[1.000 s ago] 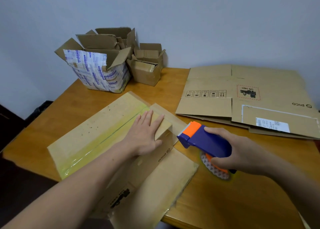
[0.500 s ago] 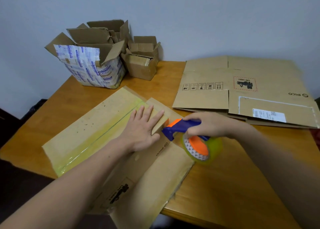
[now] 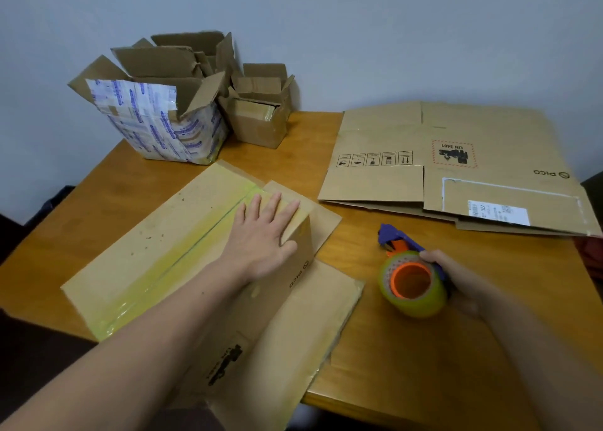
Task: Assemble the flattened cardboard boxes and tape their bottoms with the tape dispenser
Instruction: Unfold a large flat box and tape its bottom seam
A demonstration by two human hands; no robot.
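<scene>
Left hand (image 3: pixel 261 241) flat, fingers straight, pressing box (image 3: pixel 146 251) bottom, seam taped; right hand (image 3: pixel 456 277) grips tape dispenser (image 3: pixel 412 279) beside it; taping apparently complete; next probably flattened box (image 3: pixel 456 169).

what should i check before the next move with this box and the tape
1. Left hand pressing the box flaps flat: ok.
2. Tape strip lies along the middle seam: ok on the part that shows.
3. Strip's far end stuck down over the edge: cannot tell, the left hand covers it.
4. Tape dispenser gripped in the right hand, apart from the box: ok.
5. Tape cut free: ok, no strand shows between dispenser and box.
6. Flattened box lying ready on the table: ok.
</scene>
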